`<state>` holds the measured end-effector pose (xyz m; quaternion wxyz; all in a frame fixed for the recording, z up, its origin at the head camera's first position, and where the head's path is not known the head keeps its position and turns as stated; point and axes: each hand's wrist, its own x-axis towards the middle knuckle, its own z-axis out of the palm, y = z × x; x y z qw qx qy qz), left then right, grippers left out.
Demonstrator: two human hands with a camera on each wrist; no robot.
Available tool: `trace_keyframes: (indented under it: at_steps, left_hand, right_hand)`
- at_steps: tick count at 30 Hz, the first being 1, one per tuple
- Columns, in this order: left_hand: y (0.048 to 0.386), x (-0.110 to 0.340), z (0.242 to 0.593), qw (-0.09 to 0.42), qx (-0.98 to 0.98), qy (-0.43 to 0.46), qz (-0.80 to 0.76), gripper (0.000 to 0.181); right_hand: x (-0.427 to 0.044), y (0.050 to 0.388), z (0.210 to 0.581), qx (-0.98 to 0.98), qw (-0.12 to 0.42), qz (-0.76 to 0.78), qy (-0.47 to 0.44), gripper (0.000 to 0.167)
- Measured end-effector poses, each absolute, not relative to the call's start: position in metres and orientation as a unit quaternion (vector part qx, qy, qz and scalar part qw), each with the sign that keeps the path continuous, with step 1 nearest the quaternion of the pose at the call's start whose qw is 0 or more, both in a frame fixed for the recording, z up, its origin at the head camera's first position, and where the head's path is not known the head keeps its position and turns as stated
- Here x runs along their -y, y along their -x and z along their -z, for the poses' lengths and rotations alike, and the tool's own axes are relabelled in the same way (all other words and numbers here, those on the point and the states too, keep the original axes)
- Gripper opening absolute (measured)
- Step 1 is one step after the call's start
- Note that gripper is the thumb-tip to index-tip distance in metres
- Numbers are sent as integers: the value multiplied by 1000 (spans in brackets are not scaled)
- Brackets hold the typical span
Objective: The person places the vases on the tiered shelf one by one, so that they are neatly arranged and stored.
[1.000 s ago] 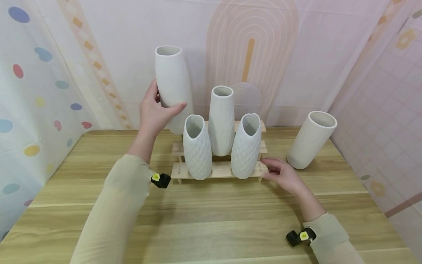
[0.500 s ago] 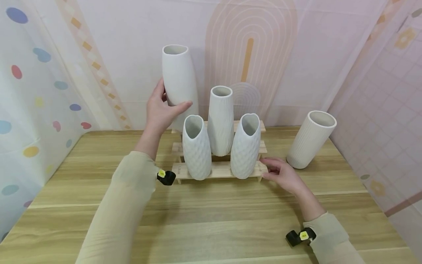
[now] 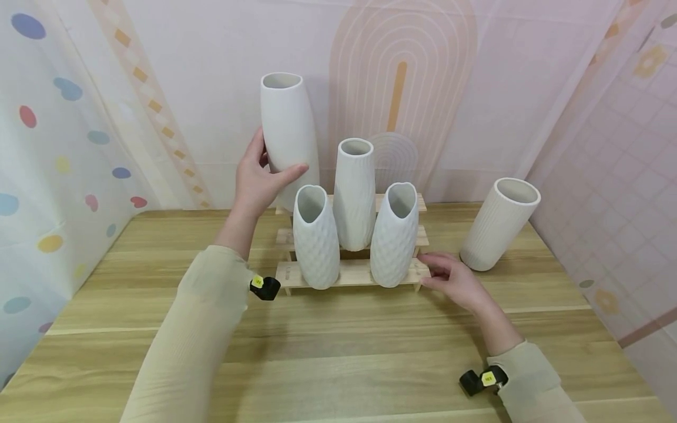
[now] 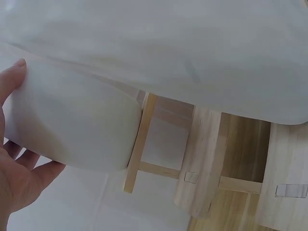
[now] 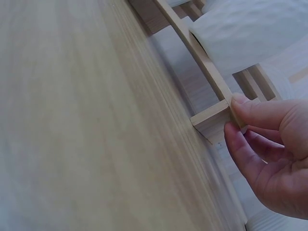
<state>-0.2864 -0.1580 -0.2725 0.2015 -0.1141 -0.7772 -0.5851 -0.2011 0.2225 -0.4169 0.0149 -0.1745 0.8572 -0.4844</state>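
My left hand grips a tall smooth white vase around its side. In the left wrist view the base of that vase meets the top board of a tiered wooden stand. My right hand pinches the right end of the stand's lowest board between thumb and fingers. Two dimpled white vases, one on the left and one on the right, stand on that lowest board. Between them, on the middle tier, rises a slim textured white vase.
A ribbed white cylindrical vase stands on the wooden table, right of the stand and beyond my right hand. A patterned cloth backdrop hangs close behind the stand, with further cloth at both sides.
The left hand has carried the tall smooth vase a little to the right, onto the left end of the top tier, where it now stays still. The right hand keeps its place.
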Motion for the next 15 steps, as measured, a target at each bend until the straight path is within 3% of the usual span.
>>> trace_keyframes:
  at_steps: [15]
  left_hand:
    - [276,177,300,181,769,113,602,67]
  right_hand:
    - [-238,194,403,-841,5,522,139,51]
